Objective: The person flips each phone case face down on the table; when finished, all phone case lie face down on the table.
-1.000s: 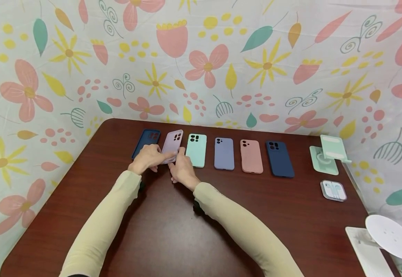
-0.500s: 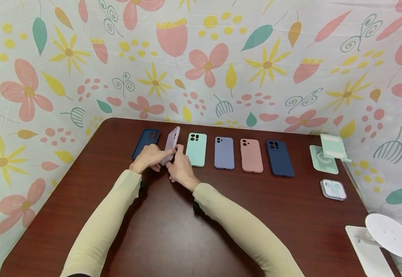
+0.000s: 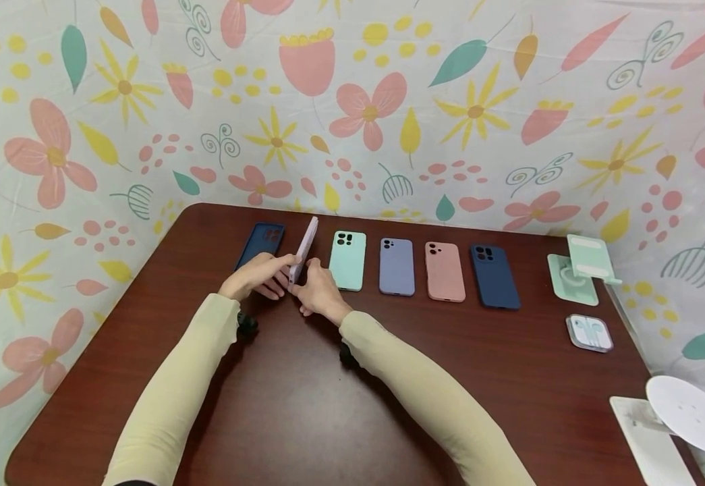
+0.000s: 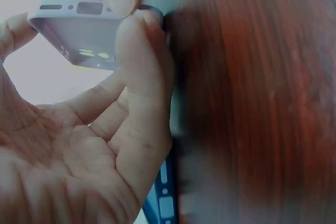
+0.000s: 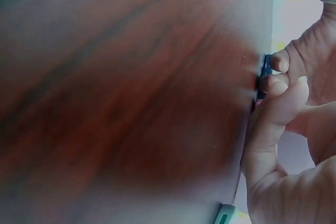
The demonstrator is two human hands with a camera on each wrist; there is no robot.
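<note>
A lilac phone case [image 3: 305,248] is tipped up on its long edge at the back left of the table, held between both hands. My left hand [image 3: 260,273] holds its left side; in the left wrist view the thumb [image 4: 142,51] lies against one corner of the case. At the lower end, my right hand [image 3: 318,290] pinches the case with thumb and fingers. The hollow inside of the case, with its camera cutouts, faces the left palm. A navy phone case [image 3: 259,244] lies left of it, partly covered by the left hand. A mint phone case [image 3: 347,260] lies just to the right.
Farther right in the row lie a periwinkle case [image 3: 397,266], a pink case [image 3: 445,271] and a dark blue case [image 3: 496,277]. A mint phone stand [image 3: 590,256], boxed earphones [image 3: 589,333] and a white stand with a round plate [image 3: 692,415] are at the right edge. Patterned fabric hangs behind.
The lilac case has gone from lying nearly flat, back upward, to standing steeply on its edge. Both hands have turned it up and stayed near the same spot.
</note>
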